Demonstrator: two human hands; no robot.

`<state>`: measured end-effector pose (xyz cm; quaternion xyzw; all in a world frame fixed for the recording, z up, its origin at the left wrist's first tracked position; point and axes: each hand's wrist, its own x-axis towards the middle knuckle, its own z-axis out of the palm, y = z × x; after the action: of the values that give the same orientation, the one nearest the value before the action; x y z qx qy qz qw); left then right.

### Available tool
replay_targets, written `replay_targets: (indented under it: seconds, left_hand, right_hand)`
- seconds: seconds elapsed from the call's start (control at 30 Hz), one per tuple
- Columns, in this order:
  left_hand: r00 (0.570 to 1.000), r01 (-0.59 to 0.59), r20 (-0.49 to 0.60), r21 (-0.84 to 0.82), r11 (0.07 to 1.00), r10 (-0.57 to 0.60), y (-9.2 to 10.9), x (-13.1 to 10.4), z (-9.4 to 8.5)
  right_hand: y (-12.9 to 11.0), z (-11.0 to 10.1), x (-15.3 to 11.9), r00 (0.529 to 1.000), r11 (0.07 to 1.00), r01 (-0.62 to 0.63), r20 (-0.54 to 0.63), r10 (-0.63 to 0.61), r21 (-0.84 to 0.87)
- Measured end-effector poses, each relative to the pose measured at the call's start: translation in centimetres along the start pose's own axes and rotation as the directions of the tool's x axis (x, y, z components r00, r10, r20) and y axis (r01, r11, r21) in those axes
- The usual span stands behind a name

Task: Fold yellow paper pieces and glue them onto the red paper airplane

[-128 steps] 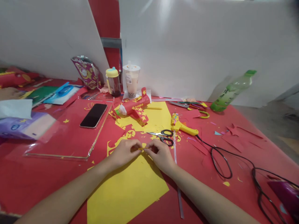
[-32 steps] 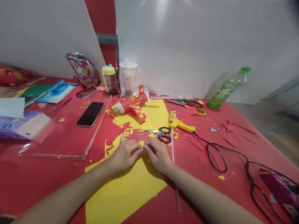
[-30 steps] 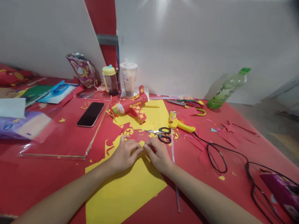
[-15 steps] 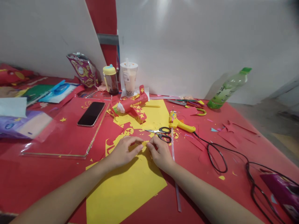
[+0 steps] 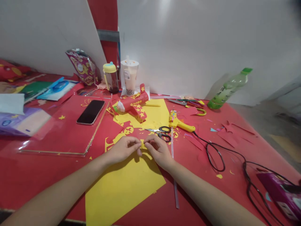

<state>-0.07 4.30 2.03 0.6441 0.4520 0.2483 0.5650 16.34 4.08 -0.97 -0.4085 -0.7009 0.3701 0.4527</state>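
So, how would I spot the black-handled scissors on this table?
On the red table, find the large yellow sheet in the foreground. Just beyond the right hand lie the scissors; their two black finger loops set them apart from the yellow glue gun beside them.

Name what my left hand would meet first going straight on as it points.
Beyond the small yellow paper piece at the fingertips, the left hand would likely meet the right hand first; exact depth is unclear.
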Motion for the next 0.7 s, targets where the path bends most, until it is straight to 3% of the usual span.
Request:
replay_targets:
  seconds: [0.27,0.7]
  left_hand:
    - [1.000,-0.028,0.003,-0.177,0.984,0.029,-0.6,0.1,-0.3]
    - [0.999,-0.001,0.039,-0.237,0.971,0.010,-1.1,0.2,-0.4]
  right_hand:
    - [0.1,0.0,0.0,0.993,0.993,0.116,0.019,-0.117,0.015]
    - [-0.1,-0.1,0.0,0.986,0.985,0.161,0.044,-0.164,0.062]
